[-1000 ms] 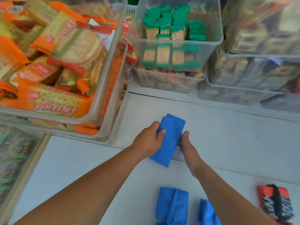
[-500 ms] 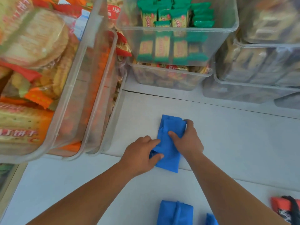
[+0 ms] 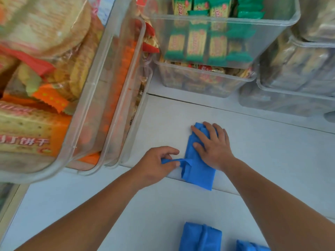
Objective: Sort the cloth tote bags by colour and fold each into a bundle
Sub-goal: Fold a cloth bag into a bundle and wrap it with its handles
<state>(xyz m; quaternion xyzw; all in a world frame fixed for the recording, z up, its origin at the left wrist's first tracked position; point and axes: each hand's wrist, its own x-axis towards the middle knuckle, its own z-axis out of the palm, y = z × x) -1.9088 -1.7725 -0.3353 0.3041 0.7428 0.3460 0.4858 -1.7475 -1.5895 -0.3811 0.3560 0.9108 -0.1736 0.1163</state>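
Observation:
A blue cloth tote bag [image 3: 196,171], folded into a narrow strip, lies on the white counter [image 3: 272,160]. My right hand [image 3: 212,144] presses flat on its upper half with fingers spread. My left hand [image 3: 155,164] pinches a blue strap or flap of the same bag and draws it out to the left. Two folded blue bundles lie near the bottom edge: one [image 3: 199,237] in the middle and another [image 3: 251,247] partly cut off by the frame and my right forearm.
Clear plastic bins of biscuit packets [image 3: 87,98] crowd the left side and overhang the counter. More clear bins with green-wrapped snacks [image 3: 213,42] and others [image 3: 297,73] line the back edge.
The camera dipped and moved closer. My right hand shifted from the bag's top edge to press flat on it. My left hand pulled a blue strap out to the left.

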